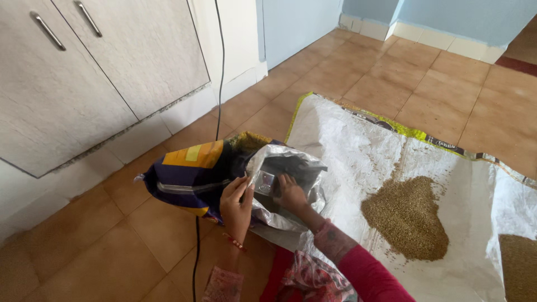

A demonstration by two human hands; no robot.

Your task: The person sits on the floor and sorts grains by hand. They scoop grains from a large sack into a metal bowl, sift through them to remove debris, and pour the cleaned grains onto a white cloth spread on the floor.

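Observation:
A dark blue and yellow sack (190, 170) with a silvery inner lining lies on the tiled floor, its mouth open toward me. My left hand (237, 206) grips the rim of the sack's mouth. My right hand (292, 193) reaches into the opening, fingers on a small metal cup (265, 182) inside it. A red sleeve covers my right forearm.
A white woven sheet (358, 151) is spread on the floor to the right, with a heap of brown grain (406, 215) and a second heap (520, 265) at the right edge. Pale cabinet doors (84, 72) stand at the left. A black cable (219, 84) runs down past the sack.

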